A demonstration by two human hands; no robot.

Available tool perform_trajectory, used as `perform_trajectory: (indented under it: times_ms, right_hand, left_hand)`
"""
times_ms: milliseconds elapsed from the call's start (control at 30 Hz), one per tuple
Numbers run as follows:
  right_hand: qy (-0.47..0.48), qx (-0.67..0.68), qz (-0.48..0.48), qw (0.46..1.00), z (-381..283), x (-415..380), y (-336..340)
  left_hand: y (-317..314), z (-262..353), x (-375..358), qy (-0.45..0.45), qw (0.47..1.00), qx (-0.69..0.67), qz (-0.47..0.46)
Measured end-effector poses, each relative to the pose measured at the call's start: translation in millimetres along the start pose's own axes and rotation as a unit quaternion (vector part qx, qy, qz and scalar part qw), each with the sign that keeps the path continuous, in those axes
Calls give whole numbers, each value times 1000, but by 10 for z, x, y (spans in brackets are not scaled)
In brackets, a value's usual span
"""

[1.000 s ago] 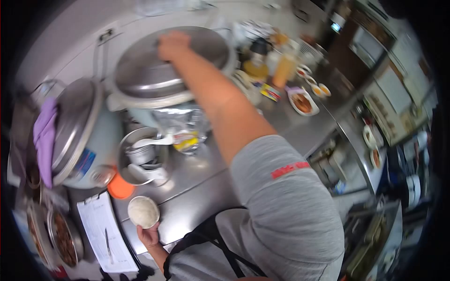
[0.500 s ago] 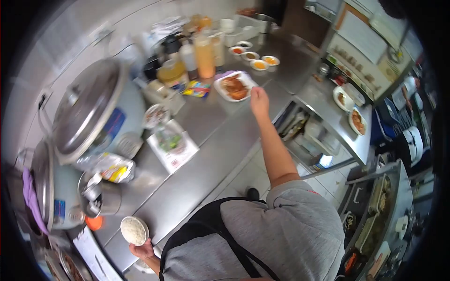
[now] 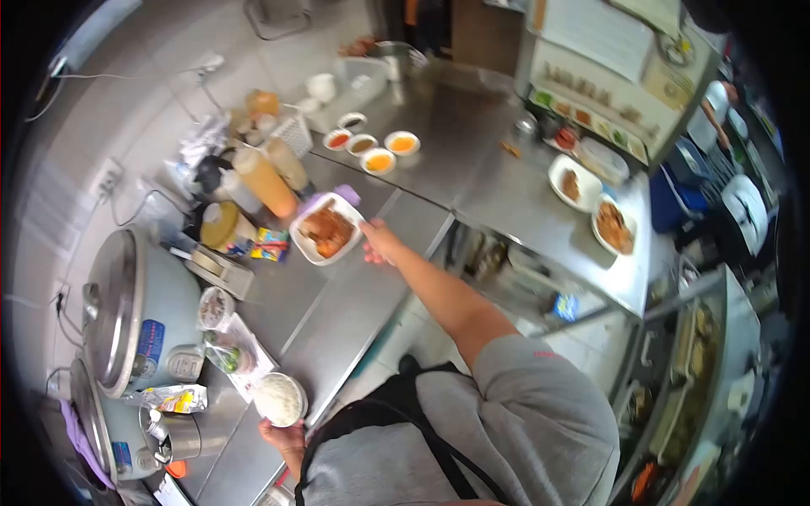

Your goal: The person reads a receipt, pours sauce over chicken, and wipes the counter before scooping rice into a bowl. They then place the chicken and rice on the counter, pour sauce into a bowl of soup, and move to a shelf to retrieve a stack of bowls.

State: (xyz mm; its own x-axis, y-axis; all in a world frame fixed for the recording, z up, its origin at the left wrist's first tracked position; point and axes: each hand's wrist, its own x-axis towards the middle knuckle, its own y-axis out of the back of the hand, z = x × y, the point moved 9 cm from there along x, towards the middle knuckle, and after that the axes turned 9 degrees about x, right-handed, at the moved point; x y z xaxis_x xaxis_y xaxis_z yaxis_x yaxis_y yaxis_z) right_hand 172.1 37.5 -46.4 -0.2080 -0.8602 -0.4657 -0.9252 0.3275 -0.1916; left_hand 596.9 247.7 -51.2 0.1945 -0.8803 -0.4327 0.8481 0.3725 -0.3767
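My left hand (image 3: 285,440) grips a round bowl (image 3: 302,406) heaped with white rice (image 3: 277,398), held over the steel counter's near edge. Farther along, my right hand (image 3: 381,243) has its fingers at the rim of a square white dish (image 3: 351,212). Browned pieces of meat (image 3: 327,230) lie in that dish. A purple cloth (image 3: 347,195) shows beside its far edge. Close to the rice bowl are a bag with something green (image 3: 226,357) and a white paper sheet (image 3: 253,371).
Small bowls of sauce (image 3: 402,144) stand at the back. Squeeze bottles (image 3: 264,184) and a tape dispenser (image 3: 221,271) line the wall side. Large lidded cookers (image 3: 160,295) stand at left. Two white dishes of food (image 3: 576,187) sit on the right counter. Another person (image 3: 713,126) is far right.
The view has shifted. My left hand has brought the rice bowl along the counter, closer to the white dish. My right hand stays at that dish's rim.
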Motion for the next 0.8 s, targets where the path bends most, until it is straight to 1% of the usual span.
perform_trajectory:
  times_ms: [33, 100, 133, 167, 233, 333, 433, 467, 567, 600, 700, 733, 800]
  right_hand:
    - [-5, 20, -11, 1000, -21, 81, -70]
    - [-29, -3, -37, 999, -93, 106, -203]
    - [-43, -11, -33, 998, -55, 172, -238]
    - [-53, -28, -54, 997, -53, 202, -287]
    - [-69, -40, -86, 993, 28, 293, -289]
    - [-82, -38, -117, 989, 9, 339, -278]
    - [-62, -11, -127, 990, -34, 325, -224]
    - [-67, -6, -128, 989, -18, 342, -156]
    - [-87, -7, -138, 987, -43, 371, 92]
    - [-92, -19, -145, 985, -118, 337, 190]
    - [-110, -39, -162, 980, -244, 391, 572]
    - [-114, -48, -162, 979, -308, 414, 701]
    - [-120, -54, -158, 979, -385, 529, 953]
  left_hand:
    - [-112, -22, 66, -5, 1000, 7, -21]
    - [-368, -52, 189, 14, 992, 23, -125]
    - [-444, -98, 318, -1, 993, -38, -115]
    - [-597, -45, 313, 0, 993, -27, -117]
    - [-799, -134, 469, 40, 985, -20, -164]
    - [-1143, -261, 495, 118, 979, -22, -165]
    - [-1232, -457, 837, 114, 979, -32, -166]
    - [-1313, -470, 909, 101, 981, -34, -164]
    - [-1546, -473, 996, 108, 985, -31, -129]
    - [-1789, -345, 944, 85, 984, -13, -154]
    - [-1998, -481, 1092, 82, 985, -45, -143]
    - [-2076, -521, 1126, 69, 989, -54, -121]
    - [-2310, -543, 1126, 61, 990, -32, -123]
